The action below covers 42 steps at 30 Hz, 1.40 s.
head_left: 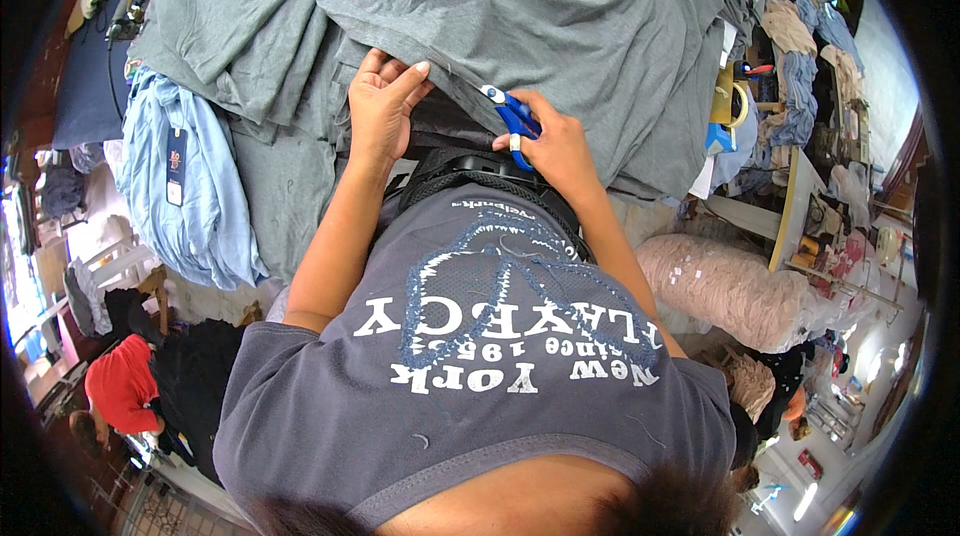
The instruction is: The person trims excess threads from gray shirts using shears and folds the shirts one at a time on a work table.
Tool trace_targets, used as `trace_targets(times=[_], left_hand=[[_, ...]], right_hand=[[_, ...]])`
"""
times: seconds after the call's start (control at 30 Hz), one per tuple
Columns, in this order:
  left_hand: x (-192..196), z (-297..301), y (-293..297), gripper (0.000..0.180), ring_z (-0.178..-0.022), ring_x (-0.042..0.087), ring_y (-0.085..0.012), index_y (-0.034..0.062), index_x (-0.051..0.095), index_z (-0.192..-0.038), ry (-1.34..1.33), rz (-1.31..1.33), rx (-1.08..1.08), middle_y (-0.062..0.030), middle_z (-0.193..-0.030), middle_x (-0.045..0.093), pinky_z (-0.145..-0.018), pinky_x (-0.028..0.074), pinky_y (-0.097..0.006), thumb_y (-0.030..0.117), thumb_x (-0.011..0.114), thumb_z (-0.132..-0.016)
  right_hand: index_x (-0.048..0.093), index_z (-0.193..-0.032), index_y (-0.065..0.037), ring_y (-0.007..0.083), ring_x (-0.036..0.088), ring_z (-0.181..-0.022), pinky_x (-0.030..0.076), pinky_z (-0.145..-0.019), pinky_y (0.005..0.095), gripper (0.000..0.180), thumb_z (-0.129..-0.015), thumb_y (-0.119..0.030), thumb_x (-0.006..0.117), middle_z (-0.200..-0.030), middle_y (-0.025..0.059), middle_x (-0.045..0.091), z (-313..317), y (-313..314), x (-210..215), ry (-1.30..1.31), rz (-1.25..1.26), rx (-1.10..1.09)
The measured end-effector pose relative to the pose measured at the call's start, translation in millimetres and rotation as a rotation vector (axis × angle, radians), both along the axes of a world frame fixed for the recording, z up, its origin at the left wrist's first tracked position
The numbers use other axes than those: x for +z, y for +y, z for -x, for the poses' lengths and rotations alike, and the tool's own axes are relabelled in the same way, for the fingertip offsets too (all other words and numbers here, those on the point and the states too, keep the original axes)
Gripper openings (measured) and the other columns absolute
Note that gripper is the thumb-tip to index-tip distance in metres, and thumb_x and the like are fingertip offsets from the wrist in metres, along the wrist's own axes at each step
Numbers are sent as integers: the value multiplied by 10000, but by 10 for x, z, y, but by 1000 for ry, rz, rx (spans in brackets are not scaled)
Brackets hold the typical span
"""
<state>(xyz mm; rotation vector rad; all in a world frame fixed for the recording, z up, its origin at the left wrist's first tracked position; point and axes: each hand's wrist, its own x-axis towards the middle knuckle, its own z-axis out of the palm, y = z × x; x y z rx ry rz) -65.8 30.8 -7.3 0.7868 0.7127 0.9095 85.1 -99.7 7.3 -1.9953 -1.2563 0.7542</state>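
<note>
A grey knit garment (560, 26) lies spread in loose folds in front of me. My left hand (383, 106) is closed at its near edge, thumb and fingers pinching the fabric. In my right hand (560, 144) is a small pair of thread snips (516, 121) with blue handles. Its light-coloured tip points up and left, close to the garment's edge and a little to the right of my left hand. The fingers of the right hand wrap the handles, and the blades hardly show.
More grey garments (220, 36), one with a colourful print, are heaped at the left. A light-blue garment (190, 206) with a dark tag hangs beside them. On the right are a yellow tape roll (740, 106) and a large pinkish bundle (720, 281). Someone in red (120, 386) is behind left.
</note>
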Motion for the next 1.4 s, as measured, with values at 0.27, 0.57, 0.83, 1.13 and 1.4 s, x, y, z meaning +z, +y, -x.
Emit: trace_targets(times=[0.27,0.57,0.83,1.13,1.4], left_hand=[[9,9,-15,393,-821,560,-126,32,443,-1085,-12,-22,-13,-71,-944,572,-693,470,-257,-21,595,-727],[-18,79,131,491,-840,555,-128,50,382,-1165,-4,-5,19,-66,-965,567,-704,468,-273,-26,595,-729],[2,78,133,555,-844,557,-138,57,338,-1207,-23,-18,0,-78,-961,567,-703,467,-267,-24,601,-725],[-17,130,255,602,-847,561,-145,59,286,-1231,-26,-33,41,-91,-961,566,-688,472,-272,-44,591,-722],[43,129,245,625,-851,560,-142,65,271,-1242,-14,-54,13,-91,-972,561,-696,466,-267,-43,596,-719]], right_hand=[[513,-1033,-103,178,522,-566,416,-545,274,564,-557,-273,763,-656,90,548,58,184,2,-72,-121,35],[502,-1026,-121,312,587,-660,448,-588,370,536,-585,-330,725,-728,135,597,56,143,-4,-42,-16,31],[520,-1019,-104,246,561,-601,430,-553,314,529,-576,-286,746,-694,118,577,127,331,22,-101,-95,38],[503,-1032,-121,316,588,-664,441,-577,366,523,-604,-330,718,-733,142,597,151,323,41,-48,-48,42],[493,-1043,-131,302,589,-692,439,-592,361,531,-600,-319,719,-747,124,602,182,444,20,-60,-79,55]])
